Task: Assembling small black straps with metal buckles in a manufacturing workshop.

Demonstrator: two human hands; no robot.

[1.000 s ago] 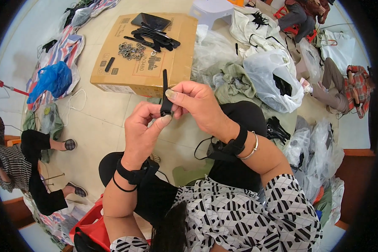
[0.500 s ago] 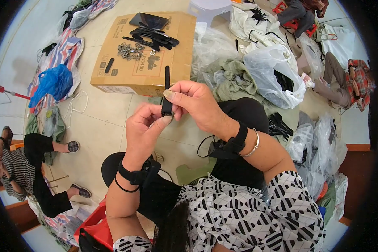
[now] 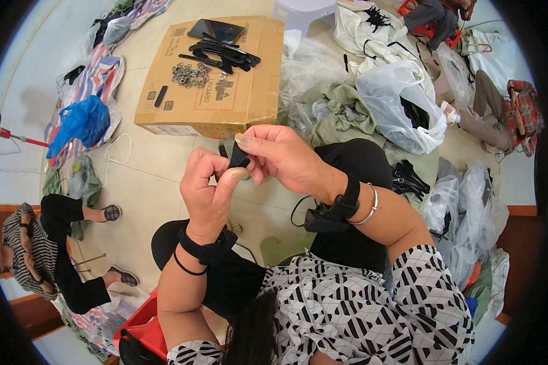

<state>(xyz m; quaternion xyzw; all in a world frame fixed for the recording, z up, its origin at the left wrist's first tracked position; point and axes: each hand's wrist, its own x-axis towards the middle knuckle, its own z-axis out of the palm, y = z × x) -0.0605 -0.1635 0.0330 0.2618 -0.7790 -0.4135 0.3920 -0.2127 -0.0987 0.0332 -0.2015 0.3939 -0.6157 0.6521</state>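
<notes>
A short black strap (image 3: 239, 157) is pinched between my two hands, just off the near edge of the cardboard box. My left hand (image 3: 208, 185) grips its lower part between thumb and fingers. My right hand (image 3: 280, 152) pinches the upper part, its thumb pointing left. The strap looks folded, and my fingers hide much of it. On the box (image 3: 158, 115) lie a pile of similar black straps (image 3: 225, 56), a heap of small metal rings or buckles (image 3: 190, 75), a single short black piece (image 3: 161, 96) and a dark phone (image 3: 217, 30).
Right of the box lie clear plastic bags (image 3: 310, 67), green cloth (image 3: 347, 112) and a white bag (image 3: 402, 103) with black items inside. A blue plastic bag (image 3: 79, 125) rests at left on striped sheeting. People sit at left (image 3: 42, 243) and at far right (image 3: 523, 115).
The strap stood straight up above my fingers; now it is bent down and folded between them. My right hand has shifted slightly down and left.
</notes>
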